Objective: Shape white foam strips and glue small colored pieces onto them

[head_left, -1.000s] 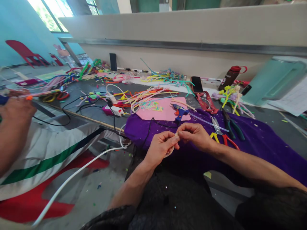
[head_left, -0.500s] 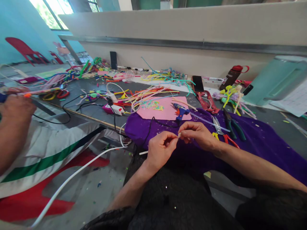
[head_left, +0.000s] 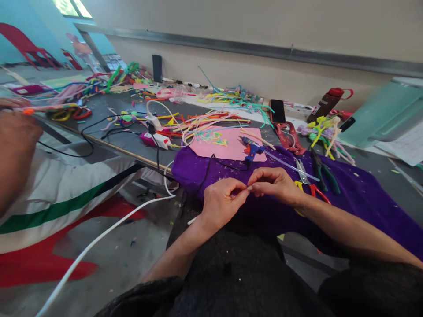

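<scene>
My left hand (head_left: 222, 203) and my right hand (head_left: 276, 184) meet fingertip to fingertip over the front edge of a purple cloth (head_left: 357, 193). Between them they pinch a thin pale pipe cleaner (head_left: 192, 220), whose free end sticks out below my left wrist. Most of it is hidden inside my fingers. A blue glue gun (head_left: 250, 150) lies just beyond my hands, beside a pink sheet (head_left: 228, 149).
Scissors (head_left: 302, 171), pliers (head_left: 322, 169) and a clear glue stick (head_left: 287, 164) lie on the cloth right of my hands. Coloured pipe cleaners (head_left: 201, 123), cables, a phone (head_left: 278, 111) and a bottle (head_left: 327, 104) cover the table. Another person's hand (head_left: 15, 141) works at far left.
My view tilted down a little. My hands have drawn the pipe cleaner through, so its free end now pokes out lower, under my left wrist.
</scene>
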`<action>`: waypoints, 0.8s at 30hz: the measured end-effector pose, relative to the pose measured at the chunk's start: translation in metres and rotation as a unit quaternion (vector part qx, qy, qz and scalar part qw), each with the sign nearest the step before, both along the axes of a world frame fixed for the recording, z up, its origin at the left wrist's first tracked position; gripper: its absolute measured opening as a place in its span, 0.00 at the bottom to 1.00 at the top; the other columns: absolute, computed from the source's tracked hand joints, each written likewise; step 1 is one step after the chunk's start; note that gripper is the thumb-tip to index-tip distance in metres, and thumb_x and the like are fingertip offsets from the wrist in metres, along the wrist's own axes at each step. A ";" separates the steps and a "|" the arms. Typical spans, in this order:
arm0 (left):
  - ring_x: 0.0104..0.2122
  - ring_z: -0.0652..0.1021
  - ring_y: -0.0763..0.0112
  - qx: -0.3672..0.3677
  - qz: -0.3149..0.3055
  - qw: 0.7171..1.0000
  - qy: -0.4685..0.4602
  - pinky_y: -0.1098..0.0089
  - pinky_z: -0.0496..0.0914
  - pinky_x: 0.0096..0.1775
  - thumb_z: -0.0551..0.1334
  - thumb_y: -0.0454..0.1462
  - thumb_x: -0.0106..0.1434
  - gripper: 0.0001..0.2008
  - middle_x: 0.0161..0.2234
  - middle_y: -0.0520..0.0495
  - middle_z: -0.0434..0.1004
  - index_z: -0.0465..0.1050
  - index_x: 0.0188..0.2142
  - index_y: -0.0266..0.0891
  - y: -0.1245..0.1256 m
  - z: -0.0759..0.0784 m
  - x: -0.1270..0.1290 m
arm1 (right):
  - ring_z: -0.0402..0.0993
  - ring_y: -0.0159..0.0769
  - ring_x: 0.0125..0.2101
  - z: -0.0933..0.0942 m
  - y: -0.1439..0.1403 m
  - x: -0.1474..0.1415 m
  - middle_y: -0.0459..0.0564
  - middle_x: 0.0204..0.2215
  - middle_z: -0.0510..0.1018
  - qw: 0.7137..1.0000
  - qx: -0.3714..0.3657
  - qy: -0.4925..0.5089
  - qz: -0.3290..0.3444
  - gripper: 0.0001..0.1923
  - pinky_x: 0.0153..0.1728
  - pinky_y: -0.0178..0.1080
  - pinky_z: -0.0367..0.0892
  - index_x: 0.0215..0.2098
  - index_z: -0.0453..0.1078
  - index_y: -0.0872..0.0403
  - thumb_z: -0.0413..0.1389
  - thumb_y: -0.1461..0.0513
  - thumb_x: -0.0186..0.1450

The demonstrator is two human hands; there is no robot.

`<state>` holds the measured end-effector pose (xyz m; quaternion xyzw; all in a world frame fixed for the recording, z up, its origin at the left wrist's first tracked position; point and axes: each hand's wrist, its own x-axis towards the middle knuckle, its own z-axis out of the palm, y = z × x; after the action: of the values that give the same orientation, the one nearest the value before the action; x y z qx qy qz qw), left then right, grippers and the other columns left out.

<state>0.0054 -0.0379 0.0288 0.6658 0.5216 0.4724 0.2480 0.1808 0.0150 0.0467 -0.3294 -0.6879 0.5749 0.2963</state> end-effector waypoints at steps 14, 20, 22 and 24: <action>0.20 0.67 0.76 -0.086 -0.076 0.993 -0.031 0.75 0.59 0.23 0.62 0.39 0.53 0.06 0.24 0.51 0.74 0.75 0.27 0.39 0.007 -0.006 -0.005 | 0.67 0.29 0.26 -0.003 -0.002 -0.001 0.47 0.27 0.73 0.991 0.129 -0.036 0.015 0.05 0.28 0.34 0.63 0.32 0.71 0.56 0.57 0.62 0.58; 0.21 0.66 0.78 -0.083 -0.060 0.993 -0.064 0.76 0.59 0.24 0.62 0.40 0.53 0.07 0.22 0.52 0.72 0.73 0.24 0.38 0.006 -0.005 -0.002 | 0.67 0.30 0.27 -0.004 -0.002 -0.003 0.47 0.27 0.73 0.989 0.144 -0.034 0.017 0.07 0.29 0.35 0.63 0.35 0.70 0.55 0.56 0.62 0.59; 0.20 0.65 0.78 -0.086 -0.065 0.992 -0.067 0.76 0.59 0.24 0.62 0.39 0.53 0.07 0.21 0.53 0.71 0.72 0.24 0.38 0.007 -0.005 -0.002 | 0.67 0.29 0.27 -0.004 -0.003 -0.004 0.47 0.27 0.73 0.989 0.141 -0.037 0.010 0.06 0.28 0.34 0.63 0.34 0.70 0.55 0.56 0.61 0.59; 0.20 0.65 0.78 -0.092 -0.071 0.990 -0.073 0.76 0.59 0.24 0.62 0.39 0.53 0.06 0.21 0.53 0.70 0.72 0.24 0.38 0.007 -0.006 -0.003 | 0.66 0.28 0.25 -0.004 -0.003 -0.004 0.46 0.26 0.73 0.991 0.125 -0.037 0.004 0.06 0.27 0.33 0.62 0.33 0.71 0.55 0.56 0.61 0.59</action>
<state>0.0025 -0.0314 0.0230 0.6391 0.4945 0.4509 0.3791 0.1763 0.0115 0.0432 -0.3081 -0.7661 0.4732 0.3070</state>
